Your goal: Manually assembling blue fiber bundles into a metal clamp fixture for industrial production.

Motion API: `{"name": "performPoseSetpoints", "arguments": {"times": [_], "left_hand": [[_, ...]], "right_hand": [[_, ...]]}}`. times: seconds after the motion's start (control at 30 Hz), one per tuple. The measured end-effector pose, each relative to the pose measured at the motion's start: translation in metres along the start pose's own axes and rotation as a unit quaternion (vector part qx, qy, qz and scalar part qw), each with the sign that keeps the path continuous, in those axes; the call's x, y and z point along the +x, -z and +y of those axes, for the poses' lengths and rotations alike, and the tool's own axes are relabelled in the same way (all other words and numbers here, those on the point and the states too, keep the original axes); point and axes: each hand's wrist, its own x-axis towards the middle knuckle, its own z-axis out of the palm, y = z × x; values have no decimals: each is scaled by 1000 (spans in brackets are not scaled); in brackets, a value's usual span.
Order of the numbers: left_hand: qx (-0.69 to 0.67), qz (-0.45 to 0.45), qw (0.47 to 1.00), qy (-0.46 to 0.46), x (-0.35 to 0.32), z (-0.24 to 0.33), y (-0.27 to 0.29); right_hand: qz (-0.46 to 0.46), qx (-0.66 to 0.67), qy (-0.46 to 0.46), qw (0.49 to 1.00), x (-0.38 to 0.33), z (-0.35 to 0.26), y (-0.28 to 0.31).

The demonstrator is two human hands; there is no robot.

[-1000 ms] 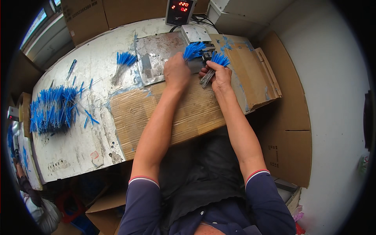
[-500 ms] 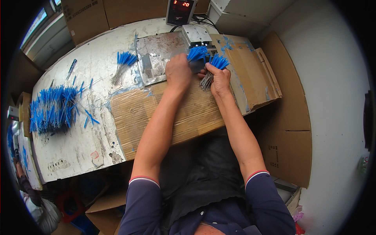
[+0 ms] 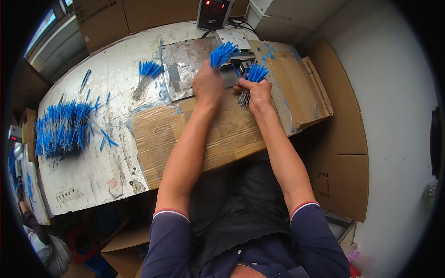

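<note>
My left hand (image 3: 207, 85) is closed around a bundle of blue-tipped wires (image 3: 223, 54), blue ends fanning up above the fist. To its right, my right hand (image 3: 257, 94) grips a second bundle of blue-tipped wires (image 3: 257, 72), whose thin silvery ends hang below the fingers. One single blue-tipped piece (image 3: 236, 71) sticks up near the thumb and fingertips of the right hand, apart from that bundle. Both hands are raised in front of a small metal machine (image 3: 242, 58), partly hidden behind the bundles. A metal plate (image 3: 185, 60) lies behind and left of my left hand.
A small bundle of blue-tipped wires (image 3: 149, 69) lies left of the plate. A large pile (image 3: 65, 127) and loose pieces sit farther left, near a pen (image 3: 85, 81). Flattened cardboard (image 3: 162, 139) covers the front edge. A display box (image 3: 212, 14) with red digits stands behind.
My left hand's bundle has moved left and up, away from the machine and the right hand. The right hand has shifted slightly left; a single piece now shows by its fingertips. The display's digits changed.
</note>
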Motion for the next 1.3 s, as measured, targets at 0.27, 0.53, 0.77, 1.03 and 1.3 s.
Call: {"name": "performPoseSetpoints", "arguments": {"times": [0.27,0.53,0.77,1.03,1.3], "left_hand": [[-2,-1,1000,15,2,-6,-1],[-11,5,1000,9,1,-5,-4],[-2,39,999,-20,1,-6,-4],[21,81,994,-73,2,-9,-4],[44,-19,996,-78,0,-5,-3]], "right_hand": [[82,-96,-1,992,9,-8,-3],[139,-68,-17,988,18,-6,-19],[146,-78,-37,985,16,-13,-24],[138,-11,-61,988,11,-13,-23],[47,29,-19,998,5,-6,-7]]}}
